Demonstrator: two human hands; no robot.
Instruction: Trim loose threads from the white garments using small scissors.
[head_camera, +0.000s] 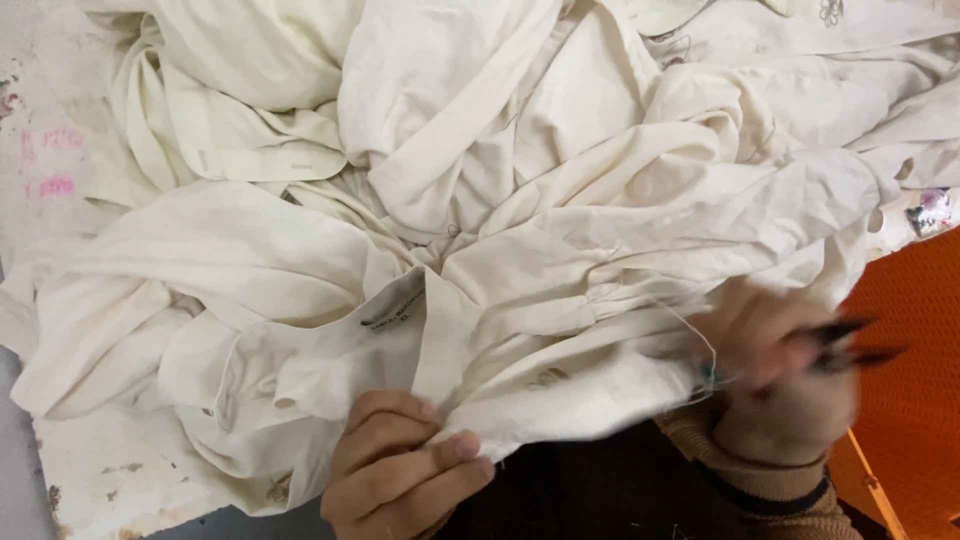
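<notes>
A heap of cream-coloured garments (520, 190) covers a worn white worktop (110, 470), seen from above. At the near edge, the left hand (400, 470) pinches a fold of the cloth between thumb and fingers. To the right, the blurred right hand (780, 370) is closed around small dark thread snips (845, 345), beside a loose thread (690, 335) rising from the fabric. An orange surface (910, 400) lies at the right.

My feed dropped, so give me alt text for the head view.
Left hand pinches the edge of a cream cloth pile on a worn table. Blurred right hand holds small dark snips beside a loose thread.
</notes>
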